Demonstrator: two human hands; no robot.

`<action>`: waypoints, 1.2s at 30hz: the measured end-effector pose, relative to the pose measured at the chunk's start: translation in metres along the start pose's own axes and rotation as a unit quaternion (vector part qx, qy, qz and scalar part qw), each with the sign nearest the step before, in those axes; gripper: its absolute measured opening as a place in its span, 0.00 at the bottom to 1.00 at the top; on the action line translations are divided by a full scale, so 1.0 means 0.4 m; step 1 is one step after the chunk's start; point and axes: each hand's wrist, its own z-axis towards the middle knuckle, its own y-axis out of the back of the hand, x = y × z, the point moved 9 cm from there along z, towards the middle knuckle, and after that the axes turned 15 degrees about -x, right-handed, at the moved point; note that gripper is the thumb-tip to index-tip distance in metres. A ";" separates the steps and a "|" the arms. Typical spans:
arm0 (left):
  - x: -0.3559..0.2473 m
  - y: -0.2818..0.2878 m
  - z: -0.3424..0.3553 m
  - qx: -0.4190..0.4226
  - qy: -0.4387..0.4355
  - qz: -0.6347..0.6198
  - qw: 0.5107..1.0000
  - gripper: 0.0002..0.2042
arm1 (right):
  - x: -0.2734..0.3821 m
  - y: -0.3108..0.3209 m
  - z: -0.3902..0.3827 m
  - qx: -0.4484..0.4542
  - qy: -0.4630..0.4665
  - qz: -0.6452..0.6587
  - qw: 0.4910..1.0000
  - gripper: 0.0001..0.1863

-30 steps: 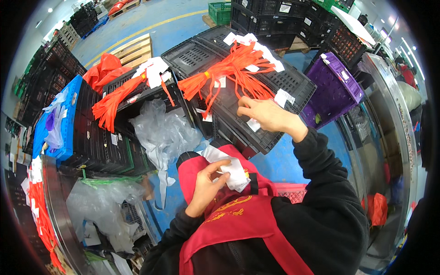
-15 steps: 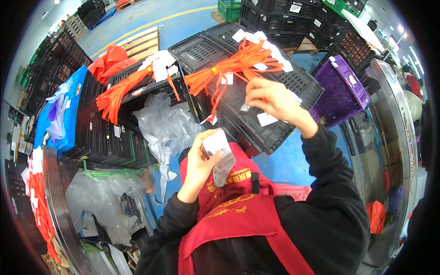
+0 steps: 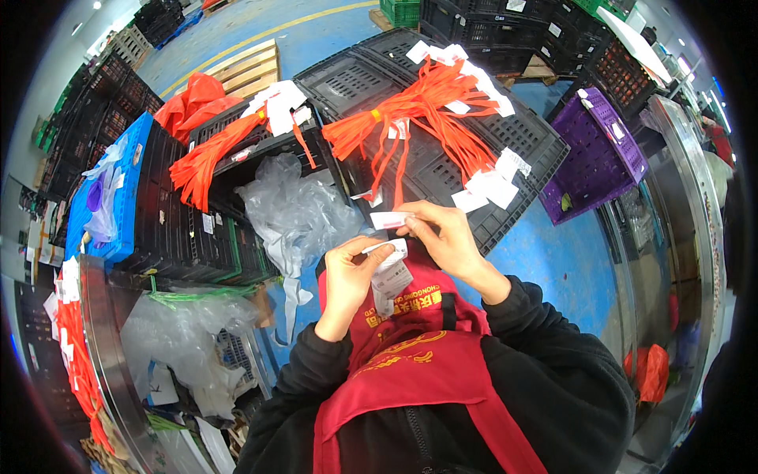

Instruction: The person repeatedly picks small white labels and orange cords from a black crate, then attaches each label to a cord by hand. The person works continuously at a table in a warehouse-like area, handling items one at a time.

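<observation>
My left hand point(image 3: 347, 276) pinches a curling strip of white printed labels point(image 3: 392, 282) in front of the red apron point(image 3: 434, 347). Just above it, thumb and fingers of my right hand point(image 3: 448, 237) are closed on a small white label point(image 3: 385, 220), close to the strip. A bundle of orange ribbons point(image 3: 347, 136), gathered by a yellow tie, lies over the black crates point(image 3: 335, 91), its loose ends fanned to the right with white labels on them. One ribbon hangs toward my right hand; whether it joins the held label I cannot tell.
A second orange bundle point(image 3: 201, 167) rests on a black crate to the left, above crumpled clear plastic bags point(image 3: 292, 201). Blue crate point(image 3: 130, 189) stands farther left, purple crate point(image 3: 596, 150) at right. Metal-edged benches point(image 3: 118, 371) flank both sides.
My right hand has come down from the ribbon ends to beside my left hand, now with a small label. Ribbon ends with labels lie spread at the right of the crate.
</observation>
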 end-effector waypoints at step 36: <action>0.043 0.010 -0.027 0.066 -0.040 0.172 0.982 0.15 | 0.153 0.021 -0.017 -0.099 0.260 -0.174 0.944 0.06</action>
